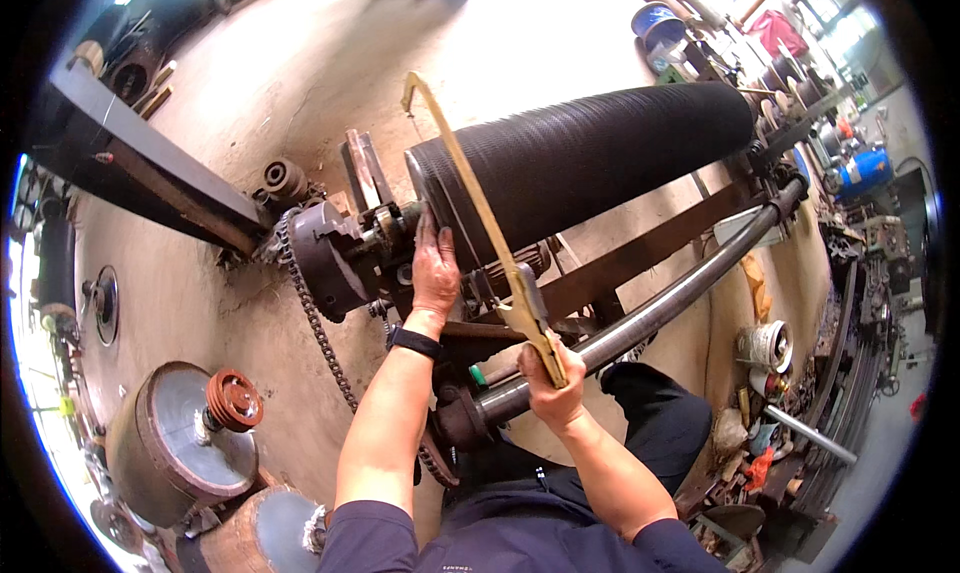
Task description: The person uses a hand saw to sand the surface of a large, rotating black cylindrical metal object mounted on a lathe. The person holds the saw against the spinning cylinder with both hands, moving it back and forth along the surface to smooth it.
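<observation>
A yellow hacksaw (pixel 480 198) lies across the near end of a large black ribbed roller (pixel 592 160); its handle is in my right hand (pixel 553 378). The thin blade runs beside the roller's end, and whether it touches the surface cannot be told. My left hand (pixel 435 269), a black band on its wrist, rests with fingers extended against the roller's end face, near the shaft. Left of that hand is a round dark metal hub (pixel 326 262) with a drive chain (pixel 311 325) around it. A long polished steel bar (pixel 645 318) slopes between me and the roller.
Two drums, one with a red-brown pulley (pixel 234 400), stand at the lower left. A dark steel beam (pixel 157 153) crosses the upper left. At right are a white bucket (pixel 765 346), a blue motor-like machine (pixel 862 174), a metal pipe (pixel 810 433) and scattered scrap.
</observation>
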A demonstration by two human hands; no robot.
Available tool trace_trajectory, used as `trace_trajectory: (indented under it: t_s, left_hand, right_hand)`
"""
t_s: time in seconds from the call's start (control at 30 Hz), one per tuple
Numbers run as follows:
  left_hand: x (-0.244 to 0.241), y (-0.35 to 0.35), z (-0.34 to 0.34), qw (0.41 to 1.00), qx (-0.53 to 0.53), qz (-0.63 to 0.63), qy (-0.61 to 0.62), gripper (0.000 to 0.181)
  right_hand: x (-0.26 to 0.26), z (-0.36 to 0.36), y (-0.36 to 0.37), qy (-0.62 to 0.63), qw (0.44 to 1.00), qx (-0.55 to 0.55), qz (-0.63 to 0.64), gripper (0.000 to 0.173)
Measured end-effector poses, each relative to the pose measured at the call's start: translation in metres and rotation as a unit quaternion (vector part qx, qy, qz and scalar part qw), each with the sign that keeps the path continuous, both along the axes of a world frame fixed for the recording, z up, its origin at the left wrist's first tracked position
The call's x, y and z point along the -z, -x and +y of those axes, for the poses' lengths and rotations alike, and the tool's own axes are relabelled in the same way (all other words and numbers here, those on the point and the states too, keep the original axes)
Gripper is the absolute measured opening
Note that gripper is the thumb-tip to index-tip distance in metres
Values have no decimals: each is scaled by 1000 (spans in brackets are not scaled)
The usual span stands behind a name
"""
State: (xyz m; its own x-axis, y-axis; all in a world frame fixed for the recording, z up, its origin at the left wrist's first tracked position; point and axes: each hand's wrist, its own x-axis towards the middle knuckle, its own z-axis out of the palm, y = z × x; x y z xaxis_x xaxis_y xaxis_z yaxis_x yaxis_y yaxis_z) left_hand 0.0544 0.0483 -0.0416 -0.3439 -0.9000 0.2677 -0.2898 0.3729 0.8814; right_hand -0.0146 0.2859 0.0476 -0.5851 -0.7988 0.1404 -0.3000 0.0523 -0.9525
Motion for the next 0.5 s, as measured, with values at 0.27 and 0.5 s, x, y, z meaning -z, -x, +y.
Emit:
trace_trajectory:
  t_s: [0.27, 0.5]
  left_hand:
    - [3, -15, 19, 999, 33, 28, -25, 58]
    - [-31, -8, 0, 993, -61, 60, -80, 44]
  right_hand:
    - [17, 34, -4, -16, 1000, -16, 22, 45]
    - [-20, -36, 4, 64, 985, -34, 157, 48]
